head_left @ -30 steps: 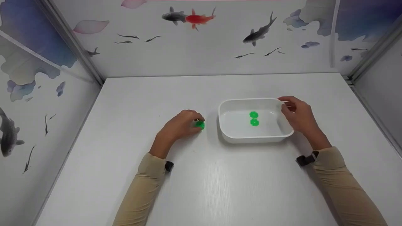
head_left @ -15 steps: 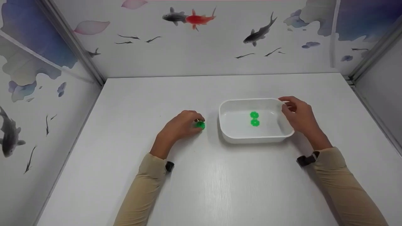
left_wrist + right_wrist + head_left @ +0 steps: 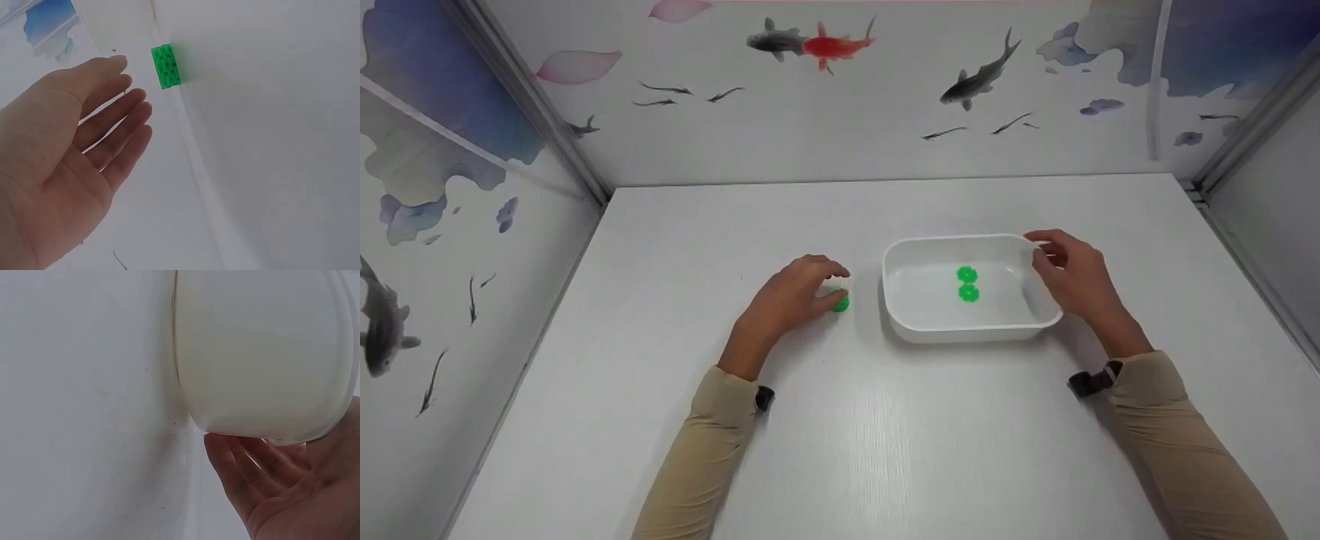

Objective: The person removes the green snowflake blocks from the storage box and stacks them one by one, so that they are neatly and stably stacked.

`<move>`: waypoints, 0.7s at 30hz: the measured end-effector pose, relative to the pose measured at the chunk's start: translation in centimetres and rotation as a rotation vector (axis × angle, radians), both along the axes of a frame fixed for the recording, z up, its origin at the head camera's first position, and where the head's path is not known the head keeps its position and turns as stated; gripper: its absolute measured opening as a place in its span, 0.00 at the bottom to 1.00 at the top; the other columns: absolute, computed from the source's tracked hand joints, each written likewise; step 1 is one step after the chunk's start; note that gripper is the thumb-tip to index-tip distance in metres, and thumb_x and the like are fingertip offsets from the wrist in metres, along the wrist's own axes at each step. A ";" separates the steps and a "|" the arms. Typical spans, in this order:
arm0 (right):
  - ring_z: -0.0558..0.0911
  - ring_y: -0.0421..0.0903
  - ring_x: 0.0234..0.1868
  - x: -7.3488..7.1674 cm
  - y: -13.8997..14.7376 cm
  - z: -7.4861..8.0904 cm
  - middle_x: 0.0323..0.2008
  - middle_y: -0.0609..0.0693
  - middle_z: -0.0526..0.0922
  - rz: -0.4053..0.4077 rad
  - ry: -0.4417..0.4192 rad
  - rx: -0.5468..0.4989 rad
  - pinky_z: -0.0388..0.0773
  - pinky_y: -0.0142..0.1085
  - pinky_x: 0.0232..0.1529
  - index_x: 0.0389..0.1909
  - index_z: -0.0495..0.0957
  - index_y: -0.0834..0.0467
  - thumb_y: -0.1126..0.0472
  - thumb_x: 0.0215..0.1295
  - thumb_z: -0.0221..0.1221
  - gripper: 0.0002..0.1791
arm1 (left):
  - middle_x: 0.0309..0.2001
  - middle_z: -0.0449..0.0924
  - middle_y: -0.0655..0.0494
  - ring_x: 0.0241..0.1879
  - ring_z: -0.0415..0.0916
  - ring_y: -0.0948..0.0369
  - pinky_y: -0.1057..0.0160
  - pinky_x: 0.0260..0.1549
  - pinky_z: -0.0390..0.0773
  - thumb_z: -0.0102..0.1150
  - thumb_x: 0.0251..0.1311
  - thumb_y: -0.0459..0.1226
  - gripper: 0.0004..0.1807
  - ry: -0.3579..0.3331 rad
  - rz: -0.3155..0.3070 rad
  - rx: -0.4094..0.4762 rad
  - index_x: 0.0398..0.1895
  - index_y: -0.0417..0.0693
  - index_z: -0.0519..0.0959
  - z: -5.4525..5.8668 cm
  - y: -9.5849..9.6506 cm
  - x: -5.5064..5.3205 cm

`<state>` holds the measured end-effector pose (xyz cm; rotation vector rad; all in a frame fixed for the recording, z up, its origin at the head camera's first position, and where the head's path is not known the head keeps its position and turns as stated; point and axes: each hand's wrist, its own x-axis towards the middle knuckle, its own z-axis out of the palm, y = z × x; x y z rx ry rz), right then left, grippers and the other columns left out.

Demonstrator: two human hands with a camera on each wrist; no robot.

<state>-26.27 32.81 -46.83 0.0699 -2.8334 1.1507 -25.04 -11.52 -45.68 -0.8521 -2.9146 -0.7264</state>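
Observation:
A short stack of green notched plastic discs (image 3: 166, 66) stands on the white table. My left hand (image 3: 791, 294) is around it with the fingers spread; in the left wrist view, fingers and thumb are apart from the stack. In the head view the thumb hides part of it. To the right sits a white rectangular basin (image 3: 915, 319) with rounded corners. My right hand (image 3: 1076, 277) holds its right end, and the right wrist view shows fingers (image 3: 225, 461) against its outer wall. Two green flower-shaped discs (image 3: 967, 283) lie side by side on the basin floor.
A white back wall (image 3: 870, 135) printed with fish rises behind the table (image 3: 840, 450). A side panel (image 3: 450, 285) closes off the left, another (image 3: 1267, 165) the right. The basin's raised rim stands between the disc stack and my right hand.
My left thumb and fingers have come apart and let go of the green disc stack, which stays on the table. The right hand and the basin have not moved.

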 end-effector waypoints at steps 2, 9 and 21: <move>0.83 0.65 0.65 0.0 -0.1 0.0 0.66 0.67 0.82 -0.004 -0.005 0.001 0.80 0.62 0.68 0.74 0.76 0.54 0.52 0.84 0.51 0.24 | 0.61 0.88 0.51 0.63 0.83 0.53 0.54 0.65 0.84 0.67 0.75 0.42 0.19 0.037 0.015 0.014 0.64 0.47 0.85 0.1 0.1 -0.1; 0.83 0.65 0.65 -0.1 -0.1 0.0 0.67 0.67 0.82 -0.009 -0.018 0.000 0.80 0.61 0.67 0.74 0.75 0.54 0.52 0.84 0.51 0.24 | 0.62 0.88 0.53 0.66 0.82 0.55 0.57 0.67 0.82 0.66 0.76 0.44 0.19 0.147 0.032 0.101 0.65 0.49 0.84 1.1 1.1 -0.5; 0.83 0.67 0.65 -0.1 0.2 0.0 0.66 0.67 0.82 0.011 0.004 -0.012 0.80 0.64 0.67 0.74 0.76 0.54 0.53 0.85 0.51 0.24 | 0.63 0.87 0.53 0.63 0.83 0.58 0.60 0.66 0.82 0.66 0.76 0.41 0.22 0.106 -0.117 0.270 0.68 0.46 0.82 2.0 6.1 -0.6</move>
